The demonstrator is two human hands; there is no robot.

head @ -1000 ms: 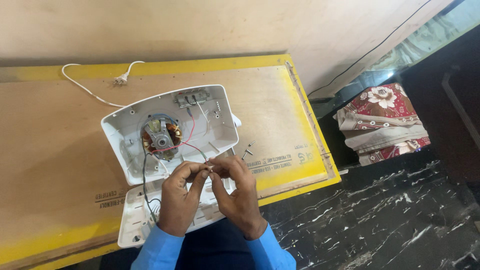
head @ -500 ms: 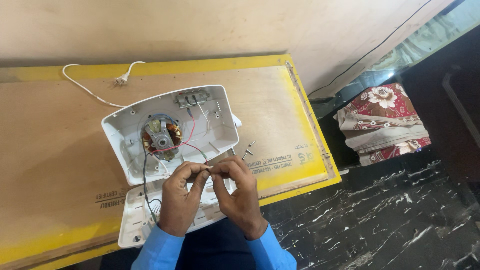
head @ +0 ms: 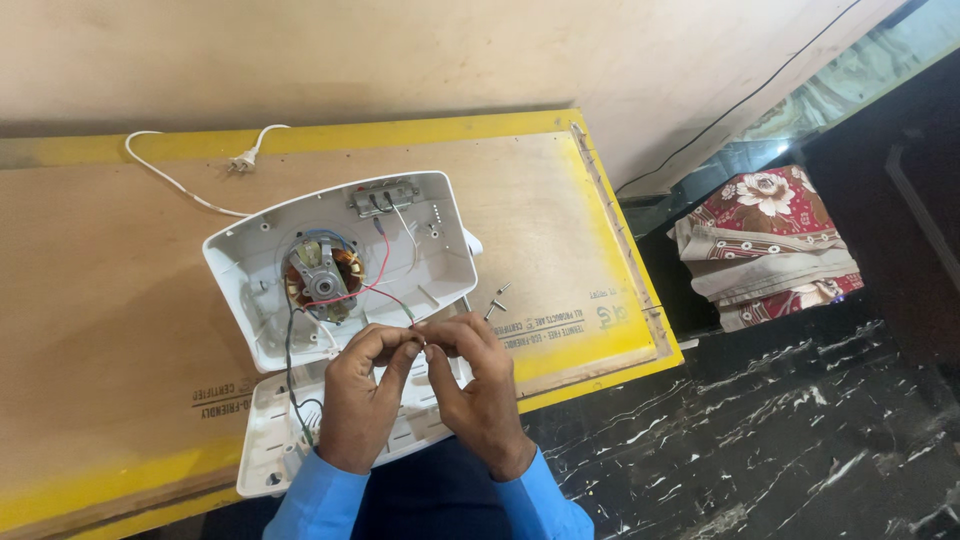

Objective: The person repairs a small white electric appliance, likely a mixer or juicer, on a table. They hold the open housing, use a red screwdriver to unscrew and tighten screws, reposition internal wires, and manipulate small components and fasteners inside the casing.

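An opened white plastic appliance housing [head: 440,255] lies on the wooden table [head: 110,300], with a copper-wound motor [head: 322,280] inside. Red, green and black wires run from the motor toward me. My left hand [head: 368,395] and my right hand [head: 478,385] meet just below the housing, fingertips pinched together on the ends of the red and green wires [head: 400,300]. The housing's white cover [head: 275,440] lies under my hands at the table's near edge.
A white power cord with plug [head: 240,160] trails across the back of the table. A few loose screws [head: 497,302] lie right of the housing. Folded patterned cloths [head: 765,245] sit on a dark shelf at right. Black marbled floor [head: 780,440] lies below.
Both hands stay pinched on the wire ends; only small finger movements show. The housing and the screws have not moved.
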